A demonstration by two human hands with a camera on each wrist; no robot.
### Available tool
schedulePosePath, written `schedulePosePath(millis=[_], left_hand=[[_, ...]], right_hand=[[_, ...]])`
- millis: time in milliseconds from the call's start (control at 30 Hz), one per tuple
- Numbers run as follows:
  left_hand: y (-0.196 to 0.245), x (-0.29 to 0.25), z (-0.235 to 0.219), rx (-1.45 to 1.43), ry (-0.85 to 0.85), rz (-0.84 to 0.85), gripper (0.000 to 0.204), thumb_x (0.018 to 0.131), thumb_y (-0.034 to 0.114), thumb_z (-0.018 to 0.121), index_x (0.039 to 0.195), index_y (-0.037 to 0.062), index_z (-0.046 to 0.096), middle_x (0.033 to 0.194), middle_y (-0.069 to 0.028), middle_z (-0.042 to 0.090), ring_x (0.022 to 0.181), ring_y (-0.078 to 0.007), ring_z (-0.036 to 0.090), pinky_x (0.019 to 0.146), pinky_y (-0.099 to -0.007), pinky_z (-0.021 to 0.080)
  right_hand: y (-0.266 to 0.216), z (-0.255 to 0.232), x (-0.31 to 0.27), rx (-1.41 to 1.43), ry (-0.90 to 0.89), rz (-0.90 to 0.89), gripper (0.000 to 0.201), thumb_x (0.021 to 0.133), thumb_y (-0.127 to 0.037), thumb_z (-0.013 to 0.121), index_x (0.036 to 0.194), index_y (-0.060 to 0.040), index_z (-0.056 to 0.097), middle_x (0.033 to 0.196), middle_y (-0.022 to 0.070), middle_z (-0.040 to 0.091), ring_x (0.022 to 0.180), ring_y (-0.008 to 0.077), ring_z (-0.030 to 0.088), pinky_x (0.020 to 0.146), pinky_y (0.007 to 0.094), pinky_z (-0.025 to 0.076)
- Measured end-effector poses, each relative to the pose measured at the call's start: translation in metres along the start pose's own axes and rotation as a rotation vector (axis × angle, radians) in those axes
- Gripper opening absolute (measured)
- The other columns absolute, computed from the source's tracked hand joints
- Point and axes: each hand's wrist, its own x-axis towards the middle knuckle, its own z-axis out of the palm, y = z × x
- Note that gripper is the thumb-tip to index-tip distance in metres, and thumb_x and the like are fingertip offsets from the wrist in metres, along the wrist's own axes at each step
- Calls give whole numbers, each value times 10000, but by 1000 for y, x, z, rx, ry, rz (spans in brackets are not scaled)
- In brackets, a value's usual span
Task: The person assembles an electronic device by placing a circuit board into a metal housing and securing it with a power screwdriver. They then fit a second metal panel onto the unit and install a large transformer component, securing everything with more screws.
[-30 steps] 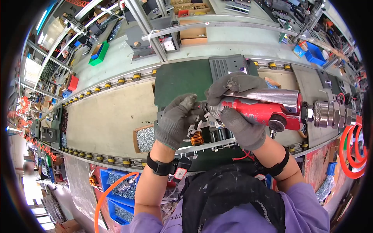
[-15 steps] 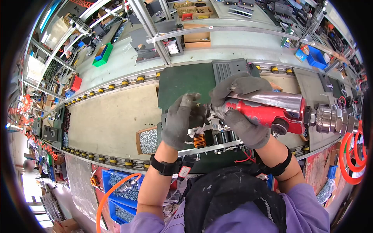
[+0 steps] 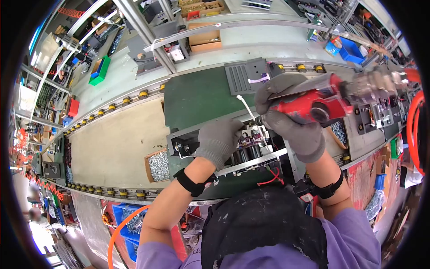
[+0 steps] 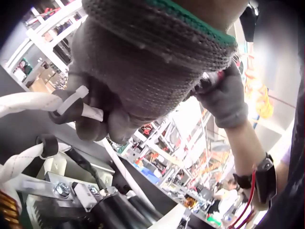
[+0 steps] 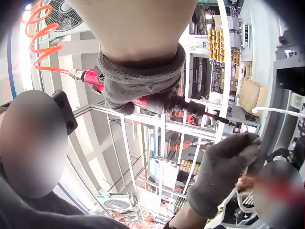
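My gloved right hand [image 3: 302, 141] grips a red pneumatic screwdriver [image 3: 298, 107], its bit pointing left and down toward an open grey metal housing [image 3: 190, 130]. Inside the housing sit black cylinders [image 3: 246, 154] and a metal bracket assembly. My gloved left hand [image 3: 217, 141] reaches over the housing with curled fingers. In the left wrist view, a white sleeved cable [image 4: 28, 102] with a black ring and a cable tie runs up against those fingers; I cannot tell whether they pinch it. The bit tip [image 5: 231, 123] lies close to the left fingertips in the right wrist view.
The housing stands on a green board [image 3: 197, 105] over a roller conveyor. A slotted grey panel [image 3: 239, 80] lies behind it. A carton of screws [image 3: 159, 166] is at left, blue bins [image 3: 120, 215] below. An orange hose [image 3: 414, 130] hangs at right.
The left hand has moved from the screwdriver's bit down into the housing. The right hand has swung the screwdriver, its rear end now higher. A white strip now stands up between the hands.
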Motion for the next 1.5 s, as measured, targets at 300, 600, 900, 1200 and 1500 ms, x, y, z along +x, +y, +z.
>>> schedulePosePath(millis=[300, 600, 900, 1200, 1500], left_hand=[[18, 10, 4, 158, -191, 20, 184, 843, 218, 578, 994, 219, 684, 941, -45, 638, 874, -272, 654, 733, -417, 507], [1, 10, 20, 259, -272, 235, 266, 830, 249, 608, 1080, 170, 653, 1143, -71, 544, 1165, -233, 478, 955, -426, 386], [0, 23, 26, 246, -372, 268, 312, 797, 211, 613, 1105, 167, 634, 1075, -86, 573, 1002, -296, 573, 845, -429, 475], [6, 49, 14, 149, -485, 134, 181, 806, 98, 588, 978, 80, 641, 891, -151, 659, 883, -353, 644, 738, -437, 521], [18, 51, 20, 89, -425, 85, 215, 803, 99, 571, 998, 102, 662, 942, -142, 669, 911, -334, 641, 767, -426, 515]], right_hand=[[29, 1, -8, -61, 44, 25, 247, 759, -7, 666, 997, -25, 602, 885, 22, 625, 807, 94, 587, 724, 272, 510], [48, -5, -21, -163, 2, 229, 300, 775, -31, 718, 1049, -3, 598, 946, 35, 645, 846, 78, 595, 753, 255, 512], [51, -9, -25, -130, 150, 151, 193, 754, 23, 659, 923, -38, 590, 840, 14, 599, 753, 80, 562, 668, 239, 485], [65, -6, -40, -185, 49, -22, 215, 766, -17, 698, 955, -27, 595, 849, 26, 629, 761, 81, 598, 694, 255, 505], [63, -19, -43, -160, 81, 116, 165, 772, -42, 704, 910, -19, 617, 807, 27, 637, 721, 68, 590, 671, 253, 511]])
